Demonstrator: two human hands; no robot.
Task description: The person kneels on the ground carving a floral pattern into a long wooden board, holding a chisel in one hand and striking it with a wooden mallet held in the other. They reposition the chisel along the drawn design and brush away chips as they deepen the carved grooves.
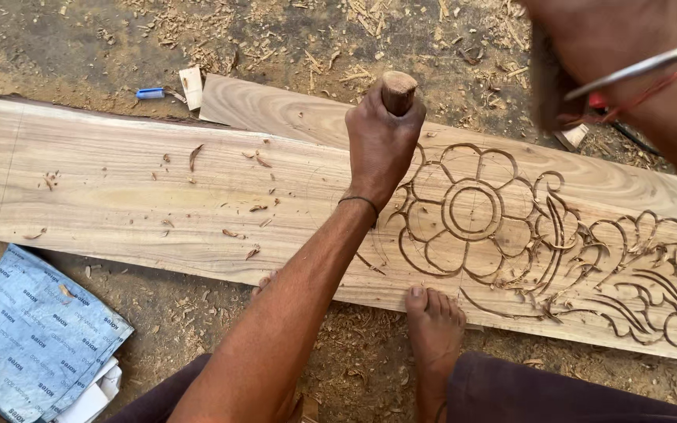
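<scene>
Risk: your left hand (380,141) is clenched round the chisel handle (398,91), w/ knuckles just below its top; a mallet strike landing off-centre could hit them, or skid the blade across the carved flower (472,210). Right hand (601,55) is raised, blurred, gripping sth dark; can't tell what. Your foot (435,325) pins the plank (119,204), pale, grainy, on the chip-strewn ground, floral outline cut at right.

A long pale tan wooden plank (135,196) shows darker brown grain streaks and, on one end, a carved flower-and-leaf scroll pattern (472,211) cut in brown outlines. The round wooden tool handle (398,90) is reddish brown. A stack of blue-grey sandpaper sheets (29,337) carries repeating dark print. A small blue pen-like object (150,93) lies on brown dirt ground (56,47).
</scene>
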